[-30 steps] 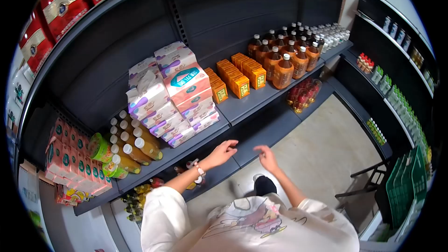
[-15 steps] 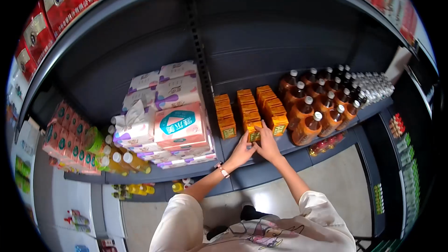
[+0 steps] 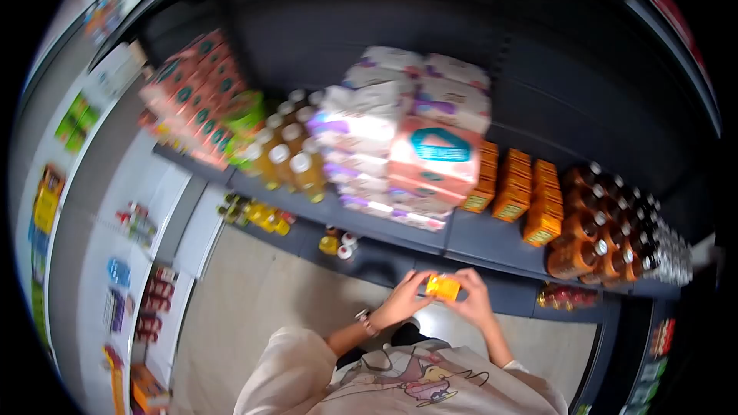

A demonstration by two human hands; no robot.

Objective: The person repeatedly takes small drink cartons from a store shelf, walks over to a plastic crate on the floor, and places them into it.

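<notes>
A small orange carton [image 3: 443,287] is gripped from both sides, just off the shelf's front edge and in front of my body. My left hand [image 3: 403,300] is closed on its left end, with a watch on that wrist. On the right end, my right hand [image 3: 472,297] pinches the same carton. Its printing is too blurred to read. Behind and to the right, rows of similar orange cartons [image 3: 513,184] stand on the dark shelf [image 3: 492,243].
Stacked tissue packs [image 3: 434,155] stand left of the cartons, and brown bottles with dark labels [image 3: 578,250] stand right. Yellowish bottles [image 3: 307,175] and pink boxes [image 3: 196,107] are further left. A lower shelf holds a red-wrapped pack [image 3: 567,297]. White shelving [image 3: 100,207] runs along the left.
My hands have lifted a carton from the front of the middle row and drawn it back toward my body. The view has swung left, so the shelf goods appear further right.
</notes>
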